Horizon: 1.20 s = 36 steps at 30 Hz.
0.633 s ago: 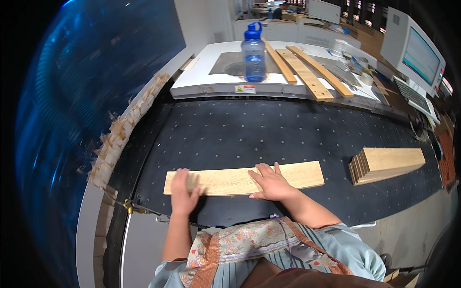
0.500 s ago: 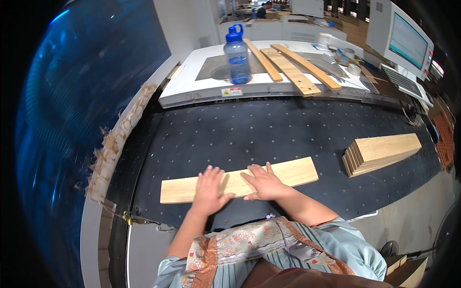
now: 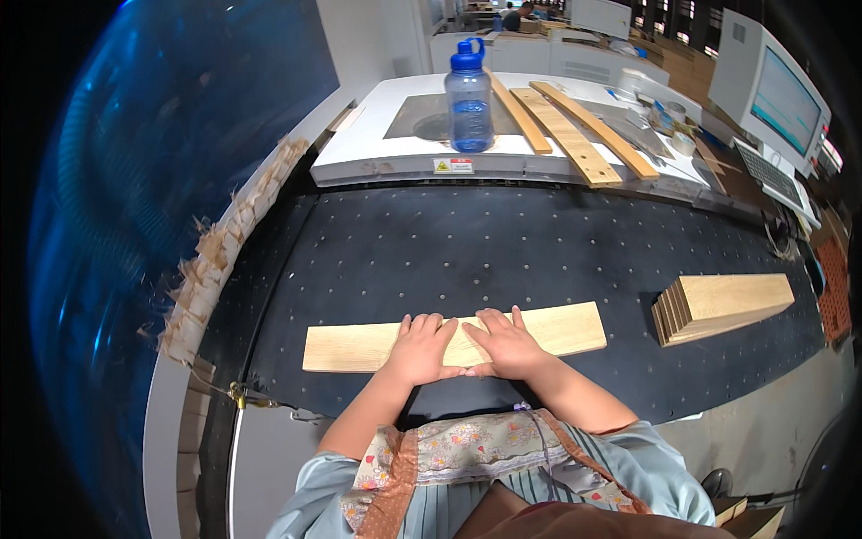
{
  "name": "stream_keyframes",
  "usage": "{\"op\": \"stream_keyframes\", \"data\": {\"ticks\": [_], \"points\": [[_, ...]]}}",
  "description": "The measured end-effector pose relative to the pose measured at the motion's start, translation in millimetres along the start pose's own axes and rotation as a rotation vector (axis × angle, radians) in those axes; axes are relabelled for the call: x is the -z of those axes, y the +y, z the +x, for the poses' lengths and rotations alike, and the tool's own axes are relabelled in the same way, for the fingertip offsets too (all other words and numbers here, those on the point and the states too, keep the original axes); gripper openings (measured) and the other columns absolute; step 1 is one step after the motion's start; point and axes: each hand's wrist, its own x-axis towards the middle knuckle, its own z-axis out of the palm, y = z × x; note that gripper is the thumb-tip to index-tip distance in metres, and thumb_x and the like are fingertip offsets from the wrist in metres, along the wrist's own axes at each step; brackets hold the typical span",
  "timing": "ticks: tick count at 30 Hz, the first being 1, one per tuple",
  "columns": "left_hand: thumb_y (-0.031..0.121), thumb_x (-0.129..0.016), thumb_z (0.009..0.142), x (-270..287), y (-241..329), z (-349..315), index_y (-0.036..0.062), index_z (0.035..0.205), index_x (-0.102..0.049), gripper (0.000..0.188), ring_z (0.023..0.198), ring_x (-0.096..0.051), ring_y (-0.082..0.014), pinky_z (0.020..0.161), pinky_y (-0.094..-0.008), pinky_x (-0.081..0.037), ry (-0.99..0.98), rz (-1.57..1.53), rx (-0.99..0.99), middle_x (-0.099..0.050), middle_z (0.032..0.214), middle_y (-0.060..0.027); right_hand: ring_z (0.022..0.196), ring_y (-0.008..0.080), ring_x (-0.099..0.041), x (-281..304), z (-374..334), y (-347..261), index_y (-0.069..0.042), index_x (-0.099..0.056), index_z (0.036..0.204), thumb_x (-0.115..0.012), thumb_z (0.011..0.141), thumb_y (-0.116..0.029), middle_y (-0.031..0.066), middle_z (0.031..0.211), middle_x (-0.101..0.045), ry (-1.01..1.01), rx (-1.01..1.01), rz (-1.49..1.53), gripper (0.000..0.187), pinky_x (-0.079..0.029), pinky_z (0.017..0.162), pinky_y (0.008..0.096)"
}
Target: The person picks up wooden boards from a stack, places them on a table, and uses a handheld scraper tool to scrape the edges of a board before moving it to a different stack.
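A pale wooden plank [image 3: 346, 348] lies crosswise on a black worktable in front of me. My left hand [image 3: 418, 352] rests on its middle, palm down, fingers stretched toward the far edge. Just right of it, my right hand [image 3: 508, 349] lies on the same plank with fingers spread. The two thumbs point inward along the near edge and meet or nearly meet. Both hands look open and pressed flat; whether the fingertips hook over the far edge, I cannot tell. To the right sits a stack of similar wooden planks [image 3: 734, 296].
Small studs dot the black tabletop [image 3: 386, 242]. Beyond it, a white machine top [image 3: 359, 148] carries a blue water bottle [image 3: 470, 103] and three wooden strips [image 3: 564, 135]. A monitor [image 3: 777, 94] and keyboard [image 3: 768, 171] stand far right. Blue translucent sheeting [image 3: 180, 180] hangs left.
My hands have drawn together, the left moving right along the plank until the thumbs are side by side. The whole view has shifted slightly.
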Motion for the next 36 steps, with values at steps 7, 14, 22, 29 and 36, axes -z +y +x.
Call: {"op": "stream_keyframes", "data": {"ticks": [7,14,22,29,36], "points": [[0.047,-0.074,0.059,-3.3,-8.1,-3.6,0.0073,0.123,-0.049,0.080,0.114,-0.042,-0.0299,0.098,-0.0418,-0.031,0.086,-0.132,-0.047,-0.048,0.118,-0.0142,0.124,0.0347,-0.038,1.1,-1.1,-4.9,-0.009,-0.048,0.126,-0.076,0.062,-0.043,0.0208,0.129,-0.043,0.110,0.041,-0.008,0.078,-0.027,0.097,0.0656],[0.046,-0.075,0.058,-8.2,-13.9,-4.7,0.0077,0.123,-0.049,0.080,0.117,-0.043,-0.0295,0.100,-0.0440,-0.030,0.131,-0.202,-0.069,-0.048,0.121,-0.0140,0.126,0.0338,-0.037,-4.2,1.3,-3.8,-0.013,-0.045,0.129,-0.076,0.062,-0.043,0.0195,0.131,-0.041,0.087,0.020,-0.014,0.080,-0.025,0.098,0.0652],[0.043,-0.076,0.059,-5.8,-14.1,-5.8,0.0083,0.125,-0.048,0.080,0.117,-0.043,-0.0311,0.101,-0.0445,-0.029,0.124,-0.229,-0.066,-0.047,0.125,-0.0156,0.126,0.0352,-0.036,-5.7,1.3,-2.7,-0.013,-0.044,0.130,-0.076,0.062,-0.044,0.0195,0.133,-0.039,0.090,0.026,-0.030,0.081,-0.025,0.099,0.0639],[0.042,-0.075,0.061,-8.7,-16.0,-5.6,0.0084,0.126,-0.047,0.078,0.120,-0.040,-0.0313,0.100,-0.0448,-0.028,0.107,-0.196,-0.131,-0.045,0.127,-0.0166,0.127,0.0346,-0.036,-6.0,0.4,-4.3,-0.013,-0.045,0.129,-0.076,0.062,-0.043,0.0199,0.132,-0.040,0.097,0.019,-0.025,0.079,-0.025,0.099,0.0646],[0.041,-0.075,0.061,1.3,-18.6,1.0,0.0074,0.124,-0.047,0.077,0.116,-0.041,-0.0339,0.096,-0.0444,-0.030,0.127,-0.199,-0.166,-0.046,0.123,-0.0178,0.126,0.0349,-0.036,5.6,6.1,-9.5,-0.011,-0.047,0.127,-0.076,0.064,-0.039,0.0192,0.132,-0.041,0.143,0.015,-0.040,0.075,-0.025,0.099,0.0634]]}}
